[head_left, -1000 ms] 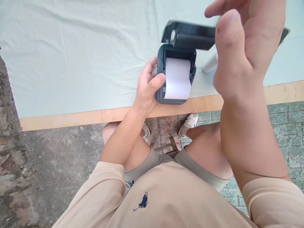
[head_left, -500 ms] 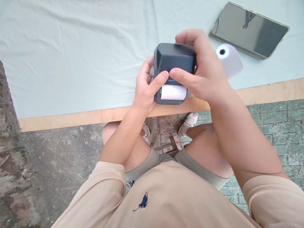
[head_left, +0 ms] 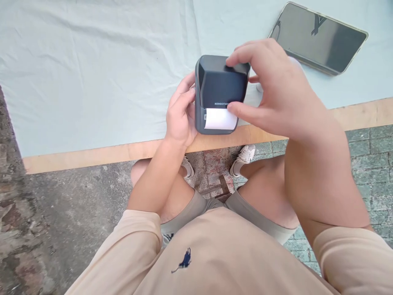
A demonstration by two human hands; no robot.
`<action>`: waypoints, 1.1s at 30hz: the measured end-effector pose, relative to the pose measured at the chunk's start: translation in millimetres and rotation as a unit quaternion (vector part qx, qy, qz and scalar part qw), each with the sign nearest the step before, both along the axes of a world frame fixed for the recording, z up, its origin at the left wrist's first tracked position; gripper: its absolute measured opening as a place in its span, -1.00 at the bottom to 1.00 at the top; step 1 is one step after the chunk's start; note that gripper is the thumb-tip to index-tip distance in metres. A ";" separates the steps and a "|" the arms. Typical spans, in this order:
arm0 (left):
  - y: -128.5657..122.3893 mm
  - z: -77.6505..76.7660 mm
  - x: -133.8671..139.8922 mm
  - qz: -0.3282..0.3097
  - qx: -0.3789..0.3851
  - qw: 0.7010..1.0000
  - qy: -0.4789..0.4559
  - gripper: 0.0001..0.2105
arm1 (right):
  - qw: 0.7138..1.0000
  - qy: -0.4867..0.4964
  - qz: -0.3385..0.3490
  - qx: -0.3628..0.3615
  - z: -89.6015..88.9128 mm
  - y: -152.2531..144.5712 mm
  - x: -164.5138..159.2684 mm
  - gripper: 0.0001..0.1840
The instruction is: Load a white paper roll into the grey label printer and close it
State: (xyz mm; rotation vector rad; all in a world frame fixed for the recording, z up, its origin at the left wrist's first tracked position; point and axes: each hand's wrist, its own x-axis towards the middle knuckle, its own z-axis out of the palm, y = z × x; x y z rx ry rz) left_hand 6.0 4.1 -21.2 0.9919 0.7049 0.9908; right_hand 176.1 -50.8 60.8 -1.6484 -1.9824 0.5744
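Note:
A dark label printer (head_left: 223,88) with NIIMBOT lettering is held above the table's front edge. A strip of white label paper (head_left: 221,119) lies across its lower front. My left hand (head_left: 182,112) grips the printer's left side, with the fingers partly hidden behind it. Over the printer's right side, my right hand (head_left: 276,86) has its thumb and index finger spread apart. The index fingertip is over the top of the lid and the thumb tip is near the paper's upper right corner; whether either touches is unclear. A white label roll is mostly hidden behind my right hand.
A phone (head_left: 319,39) in a clear case lies face up at the back right. Pale cloth (head_left: 101,78) covers the table, with a bare wooden strip (head_left: 92,155) along its front edge. My knees and shoes are below.
My right hand has shifted right and loosened from the printer's side, its fingers now spread above the lid. The left thumb has left the front and moved to the side.

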 end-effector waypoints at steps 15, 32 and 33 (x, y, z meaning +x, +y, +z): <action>1.6 -0.4 1.6 0.010 -0.017 1.000 0.001 -0.69 | 0.954 0.034 -0.205 0.215 6.6 0.7 -8.0 -0.88; -5.1 -4.2 -0.7 -0.051 0.056 0.997 0.002 -0.50 | 0.978 -0.199 -0.046 -0.040 2.4 9.7 -13.6 -0.72; -5.2 -3.9 -0.8 -0.054 0.056 0.997 0.000 -0.50 | 0.975 -0.216 -0.042 -0.041 2.8 10.1 -15.8 -0.71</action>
